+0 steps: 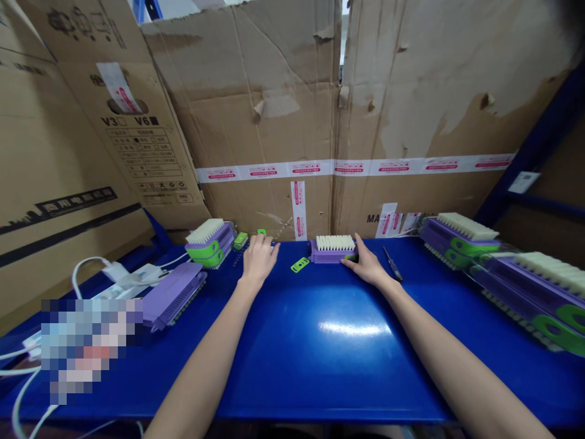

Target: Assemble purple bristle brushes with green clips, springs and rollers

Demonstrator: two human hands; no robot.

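Bristles (336, 243) point upward on the purple brush (325, 258), which rests just to the left of the right hand (368, 267). That hand grips the brush's near end, its thumb at the front and its index finger behind. Just beyond the right hand's outer side, apart from it, lies a screwdriver (393, 265). Farther out on that side are stacked purple and green brushes (542, 286).

Between the two hands, nearer the brush, a flat green plate (300, 264) lies on the blue table (283, 347). The left hand (259, 259) reaches forward, palm down, with bent fingers; whether they pinch anything, I cannot tell. A small green piece (261, 231) shows just past its fingertips, and a green block (240, 242) sits just beside it on the outer side, near tiny dark bits (238, 258) too small to identify. Farther left of this hand stands a purple and green brush pair (208, 250), with a purple brush body (173, 292) closer to the forearm and a white power strip (148, 272) beyond.
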